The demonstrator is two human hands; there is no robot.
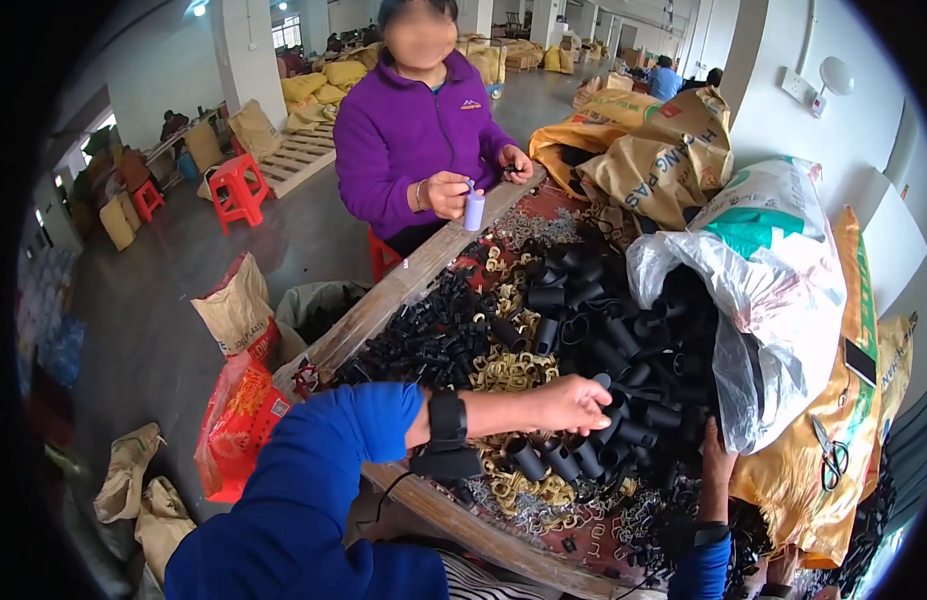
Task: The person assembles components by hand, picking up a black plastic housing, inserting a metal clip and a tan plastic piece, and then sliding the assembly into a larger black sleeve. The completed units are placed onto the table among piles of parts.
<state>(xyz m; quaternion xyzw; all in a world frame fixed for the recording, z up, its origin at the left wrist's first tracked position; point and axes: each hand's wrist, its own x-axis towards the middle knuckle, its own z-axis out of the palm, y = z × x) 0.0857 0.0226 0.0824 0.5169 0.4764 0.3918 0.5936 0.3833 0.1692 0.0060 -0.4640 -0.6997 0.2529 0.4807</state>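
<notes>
My left hand point(574, 403) reaches across a heap of short black plastic tubes point(639, 432), its fingers curled in at the tubes. What they pinch, if anything, is not clear. At the right edge of the heap is my right hand point(719, 455), beside a clear plastic bag point(749, 385); its fingers are hidden. Beside the tubes lie cream-coloured plastic rings point(514, 372), small black clips point(429, 335) and thin metal wire pieces point(584, 515). Across the table a person in purple holds a small lilac cylinder point(474, 212) in one hand and small dark pieces in the other.
A wooden rail point(384, 300) edges the table. Woven sacks point(664, 160) crowd its right side, with black-handled scissors point(832, 455) and a phone point(861, 362) on one. Red bags point(242, 420) and a red stool point(237, 193) stand on the floor at left.
</notes>
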